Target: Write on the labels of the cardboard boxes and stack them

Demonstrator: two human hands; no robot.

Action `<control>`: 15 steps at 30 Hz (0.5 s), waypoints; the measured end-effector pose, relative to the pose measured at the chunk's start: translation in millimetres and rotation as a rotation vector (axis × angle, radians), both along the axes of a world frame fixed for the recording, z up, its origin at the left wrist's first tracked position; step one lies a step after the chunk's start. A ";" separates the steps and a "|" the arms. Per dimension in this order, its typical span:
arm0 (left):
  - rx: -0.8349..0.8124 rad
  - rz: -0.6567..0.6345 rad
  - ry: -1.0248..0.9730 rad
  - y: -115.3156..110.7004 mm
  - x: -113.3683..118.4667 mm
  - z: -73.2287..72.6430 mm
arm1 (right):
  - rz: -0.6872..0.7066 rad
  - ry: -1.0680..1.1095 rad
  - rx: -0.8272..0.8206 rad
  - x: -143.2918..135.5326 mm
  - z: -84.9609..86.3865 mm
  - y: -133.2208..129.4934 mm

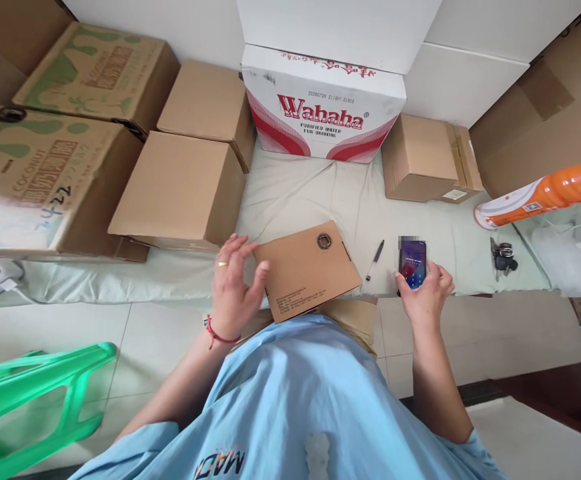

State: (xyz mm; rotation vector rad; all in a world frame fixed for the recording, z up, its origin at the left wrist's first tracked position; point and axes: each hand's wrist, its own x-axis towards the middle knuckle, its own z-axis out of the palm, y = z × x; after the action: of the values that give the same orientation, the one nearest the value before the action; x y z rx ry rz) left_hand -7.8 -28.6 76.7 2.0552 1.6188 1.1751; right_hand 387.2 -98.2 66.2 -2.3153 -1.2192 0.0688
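At the centre of the dial, a flat brown box point(305, 270), lying with print and a round dark mark uppermost on the pale cloth point(310, 193), near corner seemingly jutting past the cloth's front edge. At nine o'clock, just beside it, the left hand point(235, 287), holding nothing, fingers loosely spread, thumb over or against the box's side (contact too hard to judge from above). At three o'clock, well apart, the right hand point(425, 287), closed on a phone point(413, 263) with thumb at one side and fingers at the other, screen lit; raised or resting, impossible to say. Between box and phone, also towards three, a pen point(375, 260); farther out on that line, a bunch of keys point(504, 259). Could go wrong soonest at the front edge: with a careless push from the left hand, might tip the overhanging box to the floor point(155, 340); with a slack grip, might drop the phone likewise. With a sideways sweep of the right hand, might also set the pen rolling. Farther out, at twelve, a white water carton point(325, 127); at ten, two plain brown boxes point(175, 187) with palm-printed cartons point(35, 173) beyond; past one, a small taped box point(417, 157); between two and three, an orange bottle point(550, 193), perhaps easily toppled by a stray reach. At eight, lower down, a green stool point(85, 357).
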 end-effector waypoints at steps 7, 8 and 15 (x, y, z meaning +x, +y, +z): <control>-0.454 -0.052 -0.258 -0.7 -22.4 -15.9 | 0.802 0.706 -0.544 -62.1 24.1 -16.9; -0.478 -0.070 -0.234 -2.3 -22.0 -13.1 | 0.885 0.782 -0.607 -69.0 22.9 -17.6; -0.656 -0.219 -0.057 -14.0 -20.0 10.7 | 0.787 1.313 -0.467 -103.2 13.5 -23.9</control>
State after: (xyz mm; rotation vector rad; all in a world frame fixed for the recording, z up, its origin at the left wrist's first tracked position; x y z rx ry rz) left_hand -27.7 -42.6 87.4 1.6893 1.4473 0.5199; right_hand 284.0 -122.1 79.7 -1.2902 -1.2401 1.9156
